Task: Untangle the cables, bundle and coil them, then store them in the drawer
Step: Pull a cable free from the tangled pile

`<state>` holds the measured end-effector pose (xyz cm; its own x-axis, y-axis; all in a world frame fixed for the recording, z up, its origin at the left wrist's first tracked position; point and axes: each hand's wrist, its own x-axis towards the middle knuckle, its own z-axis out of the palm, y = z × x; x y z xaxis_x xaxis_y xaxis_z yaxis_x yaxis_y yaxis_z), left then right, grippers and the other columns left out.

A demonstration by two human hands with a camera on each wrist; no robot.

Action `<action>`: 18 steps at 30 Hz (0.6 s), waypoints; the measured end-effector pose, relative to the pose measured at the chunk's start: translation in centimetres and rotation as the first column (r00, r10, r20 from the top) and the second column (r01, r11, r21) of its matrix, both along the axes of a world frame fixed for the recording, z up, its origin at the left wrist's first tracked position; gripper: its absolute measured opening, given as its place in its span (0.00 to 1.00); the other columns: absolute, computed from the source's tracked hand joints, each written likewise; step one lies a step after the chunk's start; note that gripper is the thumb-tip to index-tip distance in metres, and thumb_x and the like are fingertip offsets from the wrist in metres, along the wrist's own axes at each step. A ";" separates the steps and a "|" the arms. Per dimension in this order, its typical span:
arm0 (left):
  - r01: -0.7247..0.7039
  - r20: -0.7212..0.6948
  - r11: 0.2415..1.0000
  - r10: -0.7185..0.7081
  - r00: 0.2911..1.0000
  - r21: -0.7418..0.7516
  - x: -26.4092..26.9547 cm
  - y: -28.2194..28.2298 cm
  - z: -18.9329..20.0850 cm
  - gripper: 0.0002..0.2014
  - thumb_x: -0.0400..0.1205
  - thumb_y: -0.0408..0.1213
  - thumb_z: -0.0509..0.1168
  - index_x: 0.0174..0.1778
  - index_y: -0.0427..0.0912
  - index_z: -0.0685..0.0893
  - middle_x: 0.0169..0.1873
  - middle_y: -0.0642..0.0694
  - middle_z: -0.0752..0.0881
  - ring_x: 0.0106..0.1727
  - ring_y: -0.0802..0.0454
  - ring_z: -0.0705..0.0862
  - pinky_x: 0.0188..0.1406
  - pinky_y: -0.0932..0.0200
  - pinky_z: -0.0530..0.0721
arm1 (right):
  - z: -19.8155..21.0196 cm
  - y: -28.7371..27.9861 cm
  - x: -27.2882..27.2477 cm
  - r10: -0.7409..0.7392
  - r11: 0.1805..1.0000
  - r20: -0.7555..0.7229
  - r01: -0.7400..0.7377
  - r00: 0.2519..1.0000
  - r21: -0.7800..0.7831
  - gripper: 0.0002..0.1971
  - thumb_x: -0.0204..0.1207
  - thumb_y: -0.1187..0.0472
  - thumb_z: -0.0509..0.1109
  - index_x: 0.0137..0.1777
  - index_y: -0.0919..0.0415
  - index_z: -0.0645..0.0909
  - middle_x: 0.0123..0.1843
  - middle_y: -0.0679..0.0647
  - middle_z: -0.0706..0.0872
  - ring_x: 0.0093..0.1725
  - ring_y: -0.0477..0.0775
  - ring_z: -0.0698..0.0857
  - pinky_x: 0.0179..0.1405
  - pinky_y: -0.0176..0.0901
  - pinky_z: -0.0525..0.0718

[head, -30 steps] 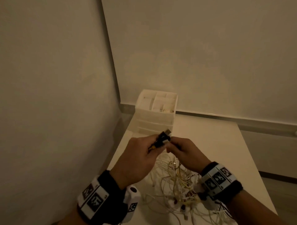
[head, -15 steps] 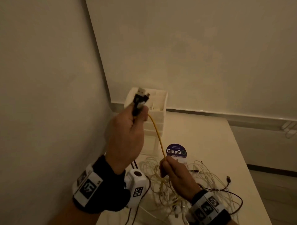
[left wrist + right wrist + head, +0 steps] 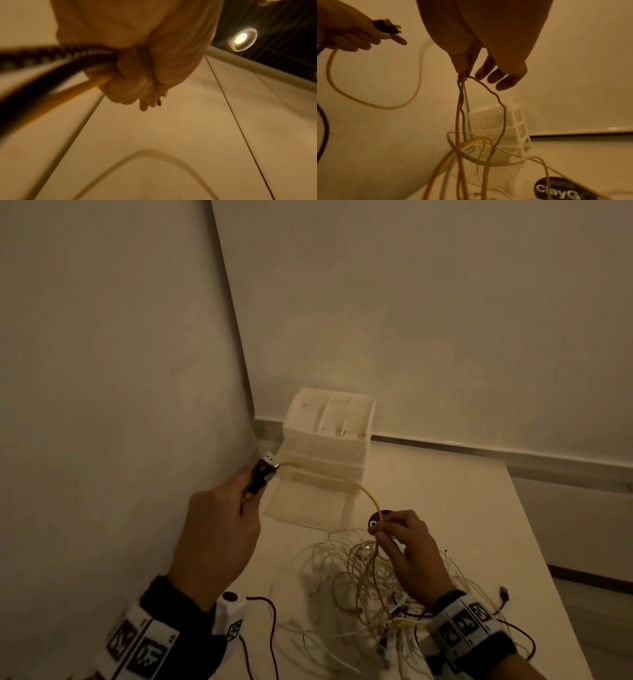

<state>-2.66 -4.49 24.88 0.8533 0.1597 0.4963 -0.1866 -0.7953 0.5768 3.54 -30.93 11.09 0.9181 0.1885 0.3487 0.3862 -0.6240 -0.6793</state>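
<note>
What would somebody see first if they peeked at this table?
Probably the yellow cable, arcing in the air between the left hand, which holds its black plug end near the wall, and the right hand, which pinches it above the table. Under the right hand sprawls a big tangle of pale cables. In the corner stands a white drawer unit, its bottom drawer pulled open.

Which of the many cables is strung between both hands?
The yellow cable: the left hand grips its black USB plug end, and the right hand pinches it above the pale tangled cables lying on the table.
</note>
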 end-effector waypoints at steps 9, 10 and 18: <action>0.562 -0.298 0.827 -0.533 0.792 0.012 1.5 -8.6 -1.0 0.25 0.82 0.33 0.57 0.74 0.61 0.74 0.45 0.45 0.89 0.35 0.59 0.83 0.38 0.66 0.82 | 2.4 3.3 -1.0 0.048 0.975 -0.026 -0.041 0.999 0.218 0.07 0.75 0.56 0.68 0.41 0.57 0.86 0.46 0.56 0.84 0.44 0.43 0.83 0.40 0.22 0.77; 0.540 -0.345 0.840 -0.493 0.799 0.052 2.4 -8.8 -1.6 0.25 0.81 0.35 0.56 0.74 0.63 0.72 0.48 0.42 0.88 0.41 0.52 0.84 0.43 0.56 0.85 | 2.8 3.4 -1.1 0.047 0.968 -0.034 -0.037 0.998 0.249 0.06 0.74 0.60 0.70 0.39 0.58 0.86 0.46 0.55 0.83 0.43 0.43 0.83 0.40 0.25 0.79; 0.349 -0.281 0.876 -0.260 0.924 0.334 4.8 -8.3 -2.0 0.07 0.86 0.42 0.55 0.58 0.53 0.72 0.37 0.46 0.79 0.35 0.44 0.78 0.30 0.50 0.74 | 4.3 1.9 -0.9 -0.022 0.932 0.005 0.019 1.000 0.363 0.05 0.79 0.62 0.70 0.42 0.52 0.81 0.41 0.48 0.85 0.41 0.48 0.88 0.43 0.50 0.88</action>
<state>2.15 -12.77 22.88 0.9229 -0.2841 0.2598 -0.3576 -0.8825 0.3054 2.68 -29.04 15.43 0.9169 0.0287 0.3981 0.3830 -0.3438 -0.8574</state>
